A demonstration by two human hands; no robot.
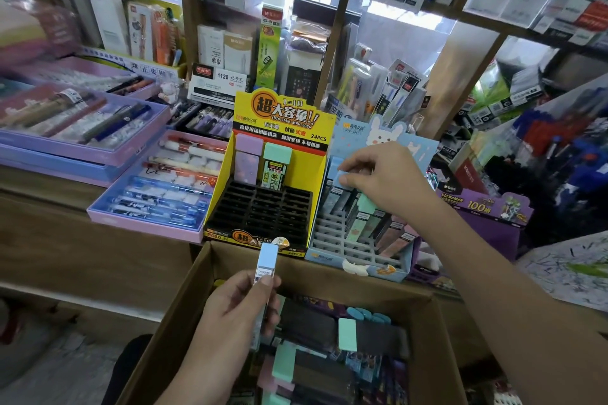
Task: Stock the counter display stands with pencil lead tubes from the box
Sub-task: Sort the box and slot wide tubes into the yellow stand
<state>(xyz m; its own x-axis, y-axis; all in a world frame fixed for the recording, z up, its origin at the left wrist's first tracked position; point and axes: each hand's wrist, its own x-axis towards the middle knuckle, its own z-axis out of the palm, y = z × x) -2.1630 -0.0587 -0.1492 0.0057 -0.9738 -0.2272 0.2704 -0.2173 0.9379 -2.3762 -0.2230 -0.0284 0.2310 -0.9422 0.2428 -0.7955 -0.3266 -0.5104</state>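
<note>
Box (197, 279) cut off below — the right hand (378, 174) perhaps hides its tube's lower end.

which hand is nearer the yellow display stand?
Left. The left hand holds a blue-capped tube just below the front edge of the yellow display stand. The right hand is off to its right, over the blue stand.

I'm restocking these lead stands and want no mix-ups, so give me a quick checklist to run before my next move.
1. Left hand grips a blue-capped tube: ok.
2. Right hand grips a tube at the blue stand: ok.
3. Yellow stand has empty slots: ok, only three tubes at the back.
4. Blue stand has free slots: ok, on its left side.
5. Box holds more tubes: ok.
6. Held tube fits the yellow stand: cannot tell.
</note>
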